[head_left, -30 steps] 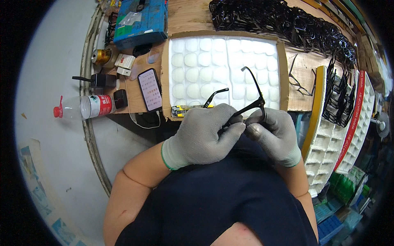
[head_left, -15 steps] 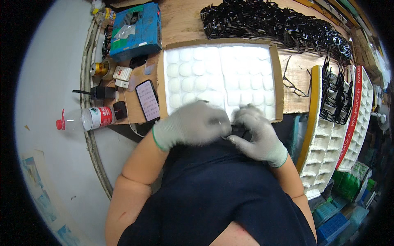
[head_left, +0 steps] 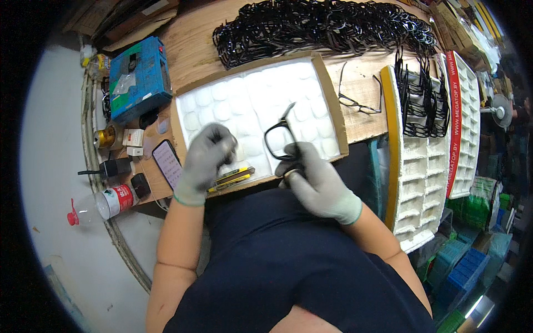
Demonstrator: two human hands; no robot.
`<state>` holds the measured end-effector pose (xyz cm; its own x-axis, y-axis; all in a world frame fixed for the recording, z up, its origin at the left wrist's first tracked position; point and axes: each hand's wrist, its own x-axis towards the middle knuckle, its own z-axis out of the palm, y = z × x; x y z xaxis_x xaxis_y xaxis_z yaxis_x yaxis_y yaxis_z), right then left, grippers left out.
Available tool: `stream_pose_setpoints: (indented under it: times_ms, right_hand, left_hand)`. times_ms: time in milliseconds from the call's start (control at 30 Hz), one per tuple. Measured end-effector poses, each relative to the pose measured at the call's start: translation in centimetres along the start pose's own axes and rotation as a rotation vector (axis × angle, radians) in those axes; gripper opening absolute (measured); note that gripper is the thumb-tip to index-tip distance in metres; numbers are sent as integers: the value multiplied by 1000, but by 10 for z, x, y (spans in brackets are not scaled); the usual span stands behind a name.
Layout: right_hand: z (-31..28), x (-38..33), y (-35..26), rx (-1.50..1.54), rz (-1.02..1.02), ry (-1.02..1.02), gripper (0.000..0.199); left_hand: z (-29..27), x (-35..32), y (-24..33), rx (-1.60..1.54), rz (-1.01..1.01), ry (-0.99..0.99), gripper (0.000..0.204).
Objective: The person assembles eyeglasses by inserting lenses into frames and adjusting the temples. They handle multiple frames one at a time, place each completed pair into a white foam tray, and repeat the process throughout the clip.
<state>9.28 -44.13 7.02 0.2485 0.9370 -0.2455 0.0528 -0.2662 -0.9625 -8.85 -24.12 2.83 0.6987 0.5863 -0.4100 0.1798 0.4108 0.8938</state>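
My right hand [head_left: 319, 184], in a grey knit glove, grips a black eyeglass frame [head_left: 284, 123] low over the front of a shallow cardboard box [head_left: 331, 97]. One rim and a temple of the frame stick up past the fingers; the rest is hidden by the glove. My left hand [head_left: 204, 164], gloved alike, hovers at the box's front left with fingers curled in a pinch; what they hold, if anything, is unclear. Rows of round white lens-like pieces [head_left: 222, 111] fill the box. Two yellow utility knives [head_left: 233, 177] lie beside my left hand at its front edge.
Behind the box lies a long heap of black eyeglass frames [head_left: 333, 28]. One loose frame [head_left: 361, 106] rests right of it, before a white compartment tray [head_left: 416, 191] with more frames. Leftward are a phone [head_left: 166, 164], a blue box [head_left: 139, 80] and a plastic bottle [head_left: 105, 205].
My hands have parted: the left moved left over the box, and the right drew slightly left with the eyeglass frame, now plainly visible. The knives have come into sight. The whole view has turned.
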Motion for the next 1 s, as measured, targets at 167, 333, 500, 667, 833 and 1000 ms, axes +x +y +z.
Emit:
stream_pose_setpoints:
  times_ms: [167, 333, 500, 667, 833, 1000]
  right_hand:
    - [11, 7, -15, 21, -40, -38, 31]
    - [-9, 11, -23, 52, -27, -289, 26]
    - [-6, 8, -14, 103, 26, -305, 28]
    - [-1, 1, -12, 47, -70, -114, 25]
    - [-7, 0, -19, -1, -77, -153, 19]
    - [-17, 3, -27, -59, -12, -240, 17]
  left_hand:
    - [38, -34, 1, -20, 26, -72, 31]
    - [26, -40, 1, -328, -58, -223, 30]
    - [24, -45, 5, 11, 44, -179, 22]
    - [48, -48, 16, 145, 142, -104, 16]
    - [52, -54, 19, 366, 239, -37, 20]
    - [53, -62, 36, 454, 317, -127, 16]
